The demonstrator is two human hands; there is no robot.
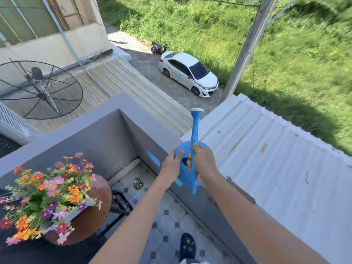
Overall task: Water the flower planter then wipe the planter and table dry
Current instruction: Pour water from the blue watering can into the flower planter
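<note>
While the right hand point(202, 161) grips the handle of the blue watering can point(187, 164), the left hand point(171, 165) rests flat on its side. It hangs above the wall point(144, 128). Bright flowers point(45, 195) fill the planter point(76, 214) on the round table point(99, 199).

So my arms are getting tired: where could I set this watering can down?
Bare room: the grey wall top left of the watering can, and the tiled floor around the drain. The round table is crowded by the flower planter.
</note>
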